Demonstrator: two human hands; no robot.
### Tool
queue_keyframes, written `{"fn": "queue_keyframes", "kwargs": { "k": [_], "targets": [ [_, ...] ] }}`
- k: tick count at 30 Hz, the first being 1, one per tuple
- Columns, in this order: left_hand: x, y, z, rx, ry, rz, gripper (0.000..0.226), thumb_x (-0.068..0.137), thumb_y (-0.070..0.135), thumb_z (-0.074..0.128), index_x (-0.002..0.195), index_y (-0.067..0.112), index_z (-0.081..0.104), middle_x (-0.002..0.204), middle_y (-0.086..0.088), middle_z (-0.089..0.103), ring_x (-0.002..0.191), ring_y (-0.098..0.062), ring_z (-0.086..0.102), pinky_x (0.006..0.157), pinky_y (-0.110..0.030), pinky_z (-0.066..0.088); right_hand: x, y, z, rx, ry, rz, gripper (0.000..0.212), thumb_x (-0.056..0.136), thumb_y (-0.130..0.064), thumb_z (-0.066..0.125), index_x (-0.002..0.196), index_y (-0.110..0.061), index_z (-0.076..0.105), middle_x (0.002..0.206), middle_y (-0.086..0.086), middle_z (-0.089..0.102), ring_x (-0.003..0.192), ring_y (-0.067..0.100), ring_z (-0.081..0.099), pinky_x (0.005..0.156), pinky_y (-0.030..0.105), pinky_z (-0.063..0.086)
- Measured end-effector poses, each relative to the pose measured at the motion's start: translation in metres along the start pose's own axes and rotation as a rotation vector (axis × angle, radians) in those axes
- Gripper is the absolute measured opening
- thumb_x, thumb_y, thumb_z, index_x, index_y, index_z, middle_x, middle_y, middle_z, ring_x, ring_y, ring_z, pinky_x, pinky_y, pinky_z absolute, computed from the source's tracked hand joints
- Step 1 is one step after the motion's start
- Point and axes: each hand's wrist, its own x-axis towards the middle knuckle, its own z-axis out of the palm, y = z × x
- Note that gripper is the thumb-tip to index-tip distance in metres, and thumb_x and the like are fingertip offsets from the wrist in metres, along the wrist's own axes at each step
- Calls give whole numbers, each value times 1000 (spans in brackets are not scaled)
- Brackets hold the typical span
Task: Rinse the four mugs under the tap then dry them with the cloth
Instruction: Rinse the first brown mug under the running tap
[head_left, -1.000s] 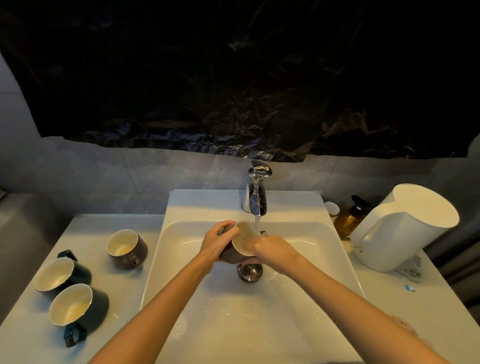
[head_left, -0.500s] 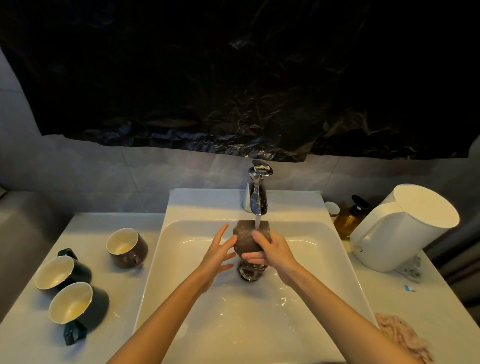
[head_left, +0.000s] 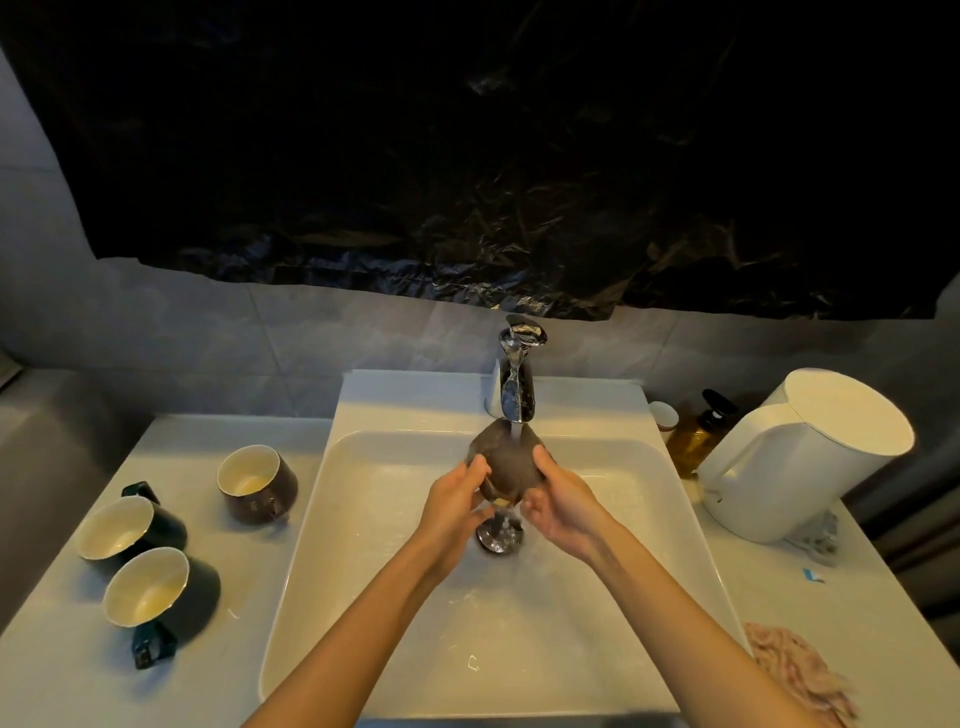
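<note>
Left hand (head_left: 454, 501) closes back onto the brown mug (head_left: 506, 458) under the tap (head_left: 514, 382), right hand (head_left: 561, 499) opposite; both grips curl round it, I think. Wet glaze could slip, chipping it on the sink (head_left: 363, 545).

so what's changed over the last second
The brown mug was turned from mouth toward the camera to mouth down under the stream from the tap. The left hand let go midway and now grips it again, opposite the right hand. The three other mugs and the cloth have not moved.
</note>
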Motion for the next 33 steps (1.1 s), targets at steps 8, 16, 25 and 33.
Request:
{"fn": "queue_keyframes", "kwargs": {
  "k": [8,16,25,33],
  "targets": [
    [5,7,1,-54,92,-55,21,97,21,52,88,6,63,95,-18,60,90,-27,63,77,-34,58,6,6,-16,-1441,501,-714,30,96,-47,49,96,-18,54,93,-5,59,83,13,56,61,23,42],
    [5,12,0,-27,33,-91,32,100,25,45,113,2,63,108,-19,68,95,-28,67,77,-33,58,41,14,6,-1476,257,-741,45,96,-58,34,136,-39,41,136,-3,44,116,20,54,87,34,52],
    [14,7,-5,105,128,-68,32,101,32,42,96,8,62,96,-12,68,89,-22,65,73,-26,53,45,20,25,-1247,301,-620,42,99,-54,28,125,-29,50,121,2,52,107,22,56,82,33,44],
    [17,4,2,306,90,-15,35,101,35,37,84,12,58,87,-7,66,85,-16,64,81,-31,52,53,13,30,-1093,533,-552,33,96,-52,42,87,-23,55,88,-2,59,84,20,58,68,30,39]
  ]
}}
